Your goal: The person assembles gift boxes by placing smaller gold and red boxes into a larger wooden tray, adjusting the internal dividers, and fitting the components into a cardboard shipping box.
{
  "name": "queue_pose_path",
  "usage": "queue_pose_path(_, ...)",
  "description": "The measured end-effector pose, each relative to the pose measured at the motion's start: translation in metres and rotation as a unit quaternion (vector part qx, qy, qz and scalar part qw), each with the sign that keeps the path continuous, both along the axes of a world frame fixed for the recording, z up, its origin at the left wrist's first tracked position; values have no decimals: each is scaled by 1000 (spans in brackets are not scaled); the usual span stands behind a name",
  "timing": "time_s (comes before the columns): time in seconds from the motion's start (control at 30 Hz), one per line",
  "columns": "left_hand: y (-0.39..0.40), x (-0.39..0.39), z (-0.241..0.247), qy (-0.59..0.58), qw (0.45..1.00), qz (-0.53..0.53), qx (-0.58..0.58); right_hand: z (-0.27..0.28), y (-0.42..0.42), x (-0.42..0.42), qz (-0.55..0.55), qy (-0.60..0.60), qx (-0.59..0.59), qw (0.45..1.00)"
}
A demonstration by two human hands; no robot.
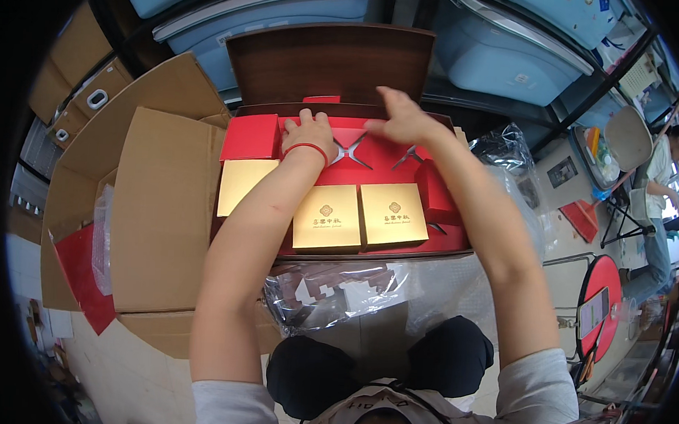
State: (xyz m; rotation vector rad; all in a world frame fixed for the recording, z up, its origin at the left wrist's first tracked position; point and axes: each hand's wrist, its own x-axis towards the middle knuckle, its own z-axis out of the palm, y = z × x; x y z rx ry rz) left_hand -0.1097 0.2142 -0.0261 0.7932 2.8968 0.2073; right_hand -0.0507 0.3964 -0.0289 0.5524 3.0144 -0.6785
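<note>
A dark brown gift box with a wood-grain lid (329, 64) stands before me, its lid raised at the back. Inside lies a red insert (347, 175) with grey X-shaped cut flaps. My left hand (309, 135) rests palm down on the insert's back part, fingers spread, beside a red carton (250, 137); what is under the palm is hidden. Blurred, my right hand (403, 121) is over the back right of the box, thumb and fingers apart, holding nothing visible. Three gold cartons, at left (247, 185), middle (327, 217) and right (394, 213), sit along the front. Another red carton (436, 188) is tilted at the right.
An open cardboard box (163, 215) stands at the left. Clear plastic wrap (336, 297) lies in front, and more plastic (506, 157) at the right. Blue storage bins (505, 54) fill the shelf behind. A red stool (599, 308) bears a phone. Another person (656, 192) is at far right.
</note>
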Motion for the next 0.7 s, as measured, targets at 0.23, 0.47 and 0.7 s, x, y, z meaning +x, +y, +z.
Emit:
queue_pose_path(0.23,1,14,13,-16,982,-167,92,43,-5,69,45,-112,44,992)
queue_pose_path(0.47,22,24,-1,-41,982,-163,83,46,-32,47,98,-157,146,972)
queue_pose_path(0.7,18,23,2,-58,982,-138,111,26,-32,16,159,-205,96,961)
